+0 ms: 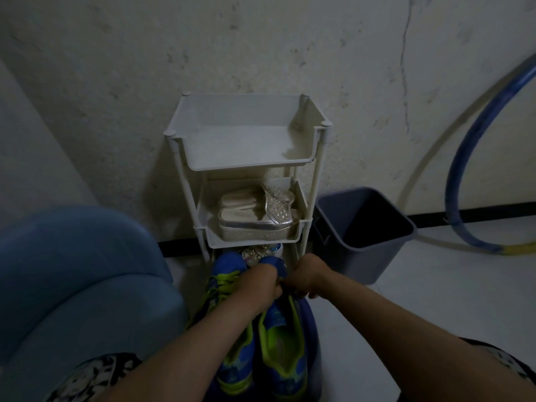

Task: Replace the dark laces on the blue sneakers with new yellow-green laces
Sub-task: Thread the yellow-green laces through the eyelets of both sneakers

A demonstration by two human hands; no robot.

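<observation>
Two blue sneakers stand side by side on the floor between my knees, toes toward the rack. The left sneaker carries yellow-green laces across its tongue. Over the front of the right sneaker, my left hand and my right hand meet with curled fingers. They seem to pinch something at its lace area, but the hands hide it. The dim light hides any lace on the right sneaker.
A white three-tier rack stands against the wall just beyond the toes, with silver sandals on its middle shelf. A grey bin sits to its right, a blue hoop leans further right, and a blue seat is at left.
</observation>
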